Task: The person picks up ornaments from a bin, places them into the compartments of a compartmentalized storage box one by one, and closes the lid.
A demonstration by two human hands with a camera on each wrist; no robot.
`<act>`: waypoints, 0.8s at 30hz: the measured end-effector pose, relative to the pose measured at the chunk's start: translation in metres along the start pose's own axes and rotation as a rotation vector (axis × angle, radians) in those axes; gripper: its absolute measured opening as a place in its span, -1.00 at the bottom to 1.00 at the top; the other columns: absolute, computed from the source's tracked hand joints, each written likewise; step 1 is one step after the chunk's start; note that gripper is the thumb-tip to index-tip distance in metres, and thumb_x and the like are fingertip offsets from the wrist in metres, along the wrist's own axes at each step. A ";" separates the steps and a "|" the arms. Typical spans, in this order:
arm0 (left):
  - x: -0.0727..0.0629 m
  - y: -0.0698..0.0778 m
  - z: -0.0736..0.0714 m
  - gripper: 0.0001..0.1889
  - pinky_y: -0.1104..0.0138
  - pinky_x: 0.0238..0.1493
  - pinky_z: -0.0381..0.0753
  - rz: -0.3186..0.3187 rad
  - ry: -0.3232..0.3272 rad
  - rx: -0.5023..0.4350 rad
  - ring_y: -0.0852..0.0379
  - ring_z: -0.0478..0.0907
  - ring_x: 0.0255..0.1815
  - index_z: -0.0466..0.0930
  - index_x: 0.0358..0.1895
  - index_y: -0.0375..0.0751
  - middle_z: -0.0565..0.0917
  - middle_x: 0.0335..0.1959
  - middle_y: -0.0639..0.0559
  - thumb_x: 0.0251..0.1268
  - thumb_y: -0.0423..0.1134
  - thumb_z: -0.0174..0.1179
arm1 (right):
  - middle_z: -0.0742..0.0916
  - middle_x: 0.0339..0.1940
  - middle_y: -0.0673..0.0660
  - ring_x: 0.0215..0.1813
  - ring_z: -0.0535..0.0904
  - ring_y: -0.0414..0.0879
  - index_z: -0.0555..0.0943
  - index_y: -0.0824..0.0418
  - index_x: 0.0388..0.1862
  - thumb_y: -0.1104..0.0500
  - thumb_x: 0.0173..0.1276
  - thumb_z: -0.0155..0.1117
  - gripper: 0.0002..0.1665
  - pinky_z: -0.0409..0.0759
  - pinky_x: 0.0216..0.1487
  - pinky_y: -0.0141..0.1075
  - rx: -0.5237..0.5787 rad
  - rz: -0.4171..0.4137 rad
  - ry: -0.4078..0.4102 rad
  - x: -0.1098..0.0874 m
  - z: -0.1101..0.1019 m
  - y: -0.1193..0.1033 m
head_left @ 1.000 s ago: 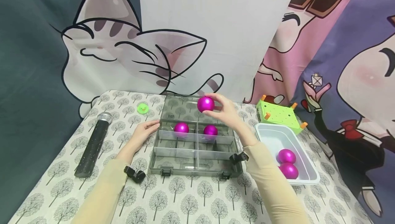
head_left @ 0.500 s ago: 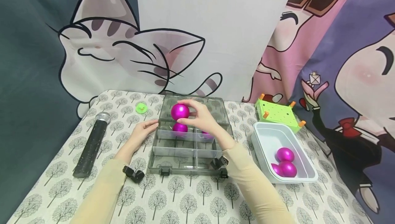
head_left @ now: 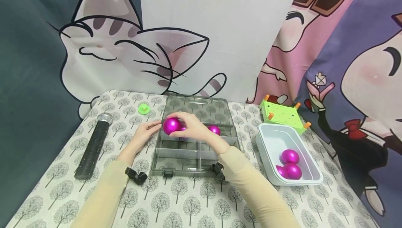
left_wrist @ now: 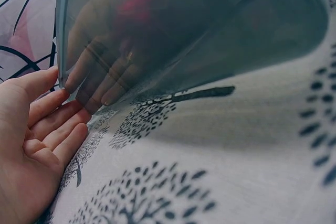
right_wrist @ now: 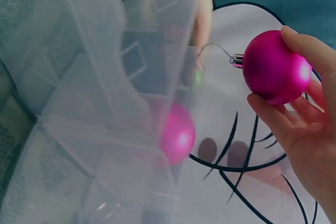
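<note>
My right hand pinches a shiny magenta bauble over the rear left compartment of a clear grey divider box. In the right wrist view, the held bauble shows its silver cap and thin hanging loop. Another bauble in that back row is mostly hidden by my right hand. A further bauble sits in the rear right compartment. Against the box's left side, my left hand rests its fairly straight fingertips; the left wrist view shows this hand holding nothing.
A pale tub at the right holds three magenta baubles. Behind it lies a green block with orange pegs. At the left are a black microphone and a small green duck. The box lid lies back.
My right hand has carried the bauble leftward across the box and lowered it toward the rear left compartment. My left hand stays at the box's left side.
</note>
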State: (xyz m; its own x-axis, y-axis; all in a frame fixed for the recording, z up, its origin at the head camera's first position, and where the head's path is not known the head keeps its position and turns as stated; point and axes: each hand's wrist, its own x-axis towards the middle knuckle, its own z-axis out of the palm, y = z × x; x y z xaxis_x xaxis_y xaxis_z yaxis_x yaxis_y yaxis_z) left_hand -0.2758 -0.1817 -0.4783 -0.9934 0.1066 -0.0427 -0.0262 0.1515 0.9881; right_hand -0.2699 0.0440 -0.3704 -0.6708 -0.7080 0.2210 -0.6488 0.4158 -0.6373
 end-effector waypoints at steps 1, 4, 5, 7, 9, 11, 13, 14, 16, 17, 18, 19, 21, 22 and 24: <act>0.000 -0.001 0.000 -0.46 0.10 0.44 0.34 0.004 0.001 0.003 -0.20 0.33 0.43 0.36 0.35 -0.40 0.36 0.42 -0.29 0.44 -0.14 0.14 | 0.62 0.25 0.18 0.23 0.59 0.02 0.50 0.25 0.26 0.16 0.12 0.53 -0.29 0.60 0.21 -0.35 -0.013 0.001 -0.012 0.001 0.002 0.000; 0.001 -0.003 -0.001 -0.44 0.14 0.42 0.37 0.013 0.003 0.011 -0.15 0.36 0.41 0.38 0.35 -0.36 0.40 0.39 -0.26 0.43 -0.08 0.15 | 0.63 0.25 0.17 0.21 0.60 0.02 0.51 0.25 0.25 0.16 0.12 0.52 -0.30 0.61 0.20 -0.33 -0.055 0.001 -0.049 0.002 0.006 0.001; 0.001 -0.004 -0.001 -0.44 0.14 0.43 0.36 0.016 0.004 0.012 -0.15 0.36 0.42 0.38 0.35 -0.35 0.41 0.39 -0.26 0.43 -0.07 0.15 | 0.63 0.24 0.16 0.20 0.61 0.01 0.51 0.24 0.24 0.15 0.12 0.52 -0.30 0.61 0.19 -0.33 -0.073 0.002 -0.064 0.003 0.008 0.002; 0.001 -0.004 -0.001 -0.43 0.11 0.44 0.34 0.016 0.003 0.012 -0.16 0.34 0.43 0.37 0.36 -0.36 0.40 0.39 -0.26 0.43 -0.07 0.14 | 0.65 0.22 0.15 0.18 0.61 -0.01 0.51 0.24 0.24 0.13 0.13 0.52 -0.31 0.60 0.19 -0.32 -0.116 0.004 -0.098 0.004 0.010 0.002; 0.001 -0.004 -0.001 -0.43 0.08 0.48 0.29 0.016 0.001 0.015 -0.16 0.30 0.45 0.37 0.36 -0.36 0.39 0.40 -0.26 0.43 -0.07 0.15 | 0.66 0.20 0.15 0.17 0.62 -0.01 0.52 0.24 0.23 0.14 0.13 0.52 -0.32 0.61 0.19 -0.31 -0.138 0.018 -0.137 0.005 0.013 0.003; 0.002 -0.005 -0.001 -0.42 0.04 0.50 0.24 0.018 0.001 0.021 -0.18 0.26 0.47 0.37 0.35 -0.36 0.38 0.41 -0.27 0.42 -0.06 0.15 | 0.65 0.21 0.15 0.19 0.61 -0.01 0.53 0.23 0.23 0.14 0.12 0.52 -0.32 0.59 0.21 -0.29 -0.155 0.035 -0.174 0.006 0.015 0.003; 0.002 -0.005 -0.001 -0.42 0.01 0.52 0.21 0.019 0.003 0.031 -0.18 0.22 0.49 0.38 0.35 -0.36 0.38 0.41 -0.27 0.42 -0.06 0.15 | 0.65 0.22 0.15 0.20 0.60 0.00 0.53 0.24 0.22 0.15 0.12 0.52 -0.33 0.59 0.22 -0.29 -0.162 0.042 -0.204 0.006 0.017 0.002; 0.002 -0.005 -0.001 -0.42 0.01 0.53 0.19 0.019 0.007 0.035 -0.17 0.21 0.50 0.38 0.35 -0.36 0.38 0.41 -0.27 0.42 -0.06 0.16 | 0.65 0.22 0.15 0.20 0.60 0.00 0.53 0.23 0.22 0.16 0.12 0.53 -0.33 0.59 0.23 -0.29 -0.162 0.047 -0.218 0.006 0.018 0.002; 0.002 -0.006 -0.001 -0.42 0.01 0.52 0.21 0.020 0.007 0.034 -0.18 0.21 0.50 0.38 0.35 -0.36 0.37 0.41 -0.27 0.41 -0.06 0.16 | 0.64 0.23 0.15 0.21 0.59 0.01 0.53 0.22 0.22 0.15 0.12 0.53 -0.32 0.59 0.23 -0.30 -0.170 0.056 -0.238 0.006 0.019 0.000; 0.002 -0.006 -0.001 -0.43 0.02 0.51 0.23 0.019 0.007 0.031 -0.18 0.22 0.50 0.39 0.35 -0.36 0.37 0.41 -0.27 0.41 -0.06 0.16 | 0.64 0.24 0.15 0.21 0.59 0.01 0.53 0.22 0.22 0.15 0.11 0.53 -0.32 0.59 0.23 -0.30 -0.175 0.059 -0.245 0.007 0.020 0.000; 0.002 -0.006 -0.001 -0.43 0.03 0.51 0.24 0.019 0.008 0.030 -0.17 0.23 0.49 0.39 0.34 -0.36 0.37 0.41 -0.27 0.41 -0.07 0.16 | 0.64 0.24 0.15 0.21 0.59 0.01 0.53 0.22 0.22 0.14 0.11 0.53 -0.32 0.58 0.23 -0.30 -0.184 0.063 -0.252 0.007 0.020 -0.001; 0.002 -0.006 -0.001 -0.43 0.04 0.50 0.25 0.018 0.007 0.028 -0.17 0.24 0.49 0.39 0.34 -0.36 0.38 0.41 -0.27 0.41 -0.07 0.16 | 0.63 0.25 0.15 0.22 0.59 0.01 0.53 0.20 0.23 0.14 0.11 0.54 -0.32 0.58 0.23 -0.31 -0.198 0.067 -0.257 0.007 0.020 -0.001; 0.002 -0.006 -0.001 -0.43 0.04 0.49 0.27 0.018 0.003 0.020 -0.18 0.26 0.48 0.38 0.35 -0.37 0.36 0.42 -0.27 0.42 -0.08 0.16 | 0.63 0.25 0.14 0.23 0.58 0.01 0.53 0.18 0.22 0.13 0.10 0.54 -0.32 0.57 0.24 -0.32 -0.217 0.073 -0.266 0.007 0.020 -0.002; 0.002 -0.006 -0.001 -0.43 0.04 0.49 0.28 0.019 0.003 0.019 -0.18 0.26 0.48 0.38 0.35 -0.37 0.36 0.42 -0.27 0.42 -0.08 0.16 | 0.63 0.25 0.14 0.23 0.58 0.01 0.53 0.18 0.23 0.13 0.11 0.54 -0.32 0.57 0.24 -0.32 -0.219 0.076 -0.272 0.008 0.020 -0.002; 0.002 -0.006 -0.001 -0.43 0.03 0.50 0.25 0.020 0.004 0.025 -0.18 0.24 0.49 0.37 0.36 -0.37 0.35 0.43 -0.27 0.42 -0.08 0.16 | 0.64 0.24 0.13 0.24 0.58 0.00 0.53 0.20 0.23 0.14 0.11 0.54 -0.32 0.56 0.26 -0.30 -0.218 0.075 -0.283 0.008 0.020 -0.003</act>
State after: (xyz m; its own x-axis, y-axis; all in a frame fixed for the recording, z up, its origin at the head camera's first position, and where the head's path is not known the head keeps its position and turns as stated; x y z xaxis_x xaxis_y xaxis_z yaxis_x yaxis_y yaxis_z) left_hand -0.2777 -0.1832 -0.4838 -0.9941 0.1063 -0.0225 -0.0036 0.1742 0.9847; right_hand -0.2662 0.0257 -0.3812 -0.6133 -0.7880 -0.0534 -0.6832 0.5632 -0.4648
